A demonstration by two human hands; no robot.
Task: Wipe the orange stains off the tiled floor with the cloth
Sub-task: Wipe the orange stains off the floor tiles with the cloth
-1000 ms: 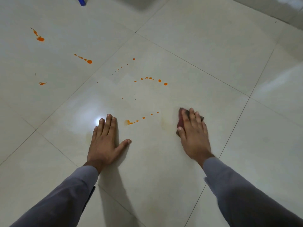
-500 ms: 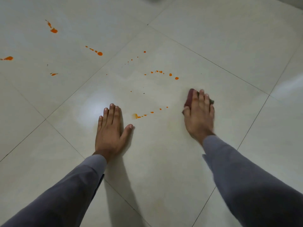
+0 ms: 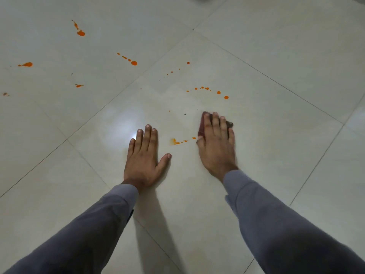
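Note:
A small dark red cloth point(image 3: 201, 125) lies flat on the pale tiled floor point(image 3: 276, 80), mostly hidden under my right hand point(image 3: 217, 147), which presses on it with straight fingers. A short trail of orange drops point(image 3: 178, 142) runs from a smeared blot up to my right thumb. My left hand point(image 3: 144, 159) rests flat on the tile to the left of that trail, fingers spread. Beyond the cloth is an arc of orange drops point(image 3: 207, 89). Larger orange stains sit on the far left tile: point(image 3: 134, 63), point(image 3: 81, 33), point(image 3: 26, 64), point(image 3: 79, 85).
Dark grout lines point(image 3: 110, 99) cross the glossy floor diagonally. A bright light reflection point(image 3: 132, 133) shines just above my left fingertips. Tiny orange specks point(image 3: 188, 62) dot the tile past the arc. Both grey sleeves point(image 3: 276, 224) reach in from the bottom.
My right hand has slid the cloth leftward, reaching the right end of the drop trail between my hands. My left hand stays planted on the tile.

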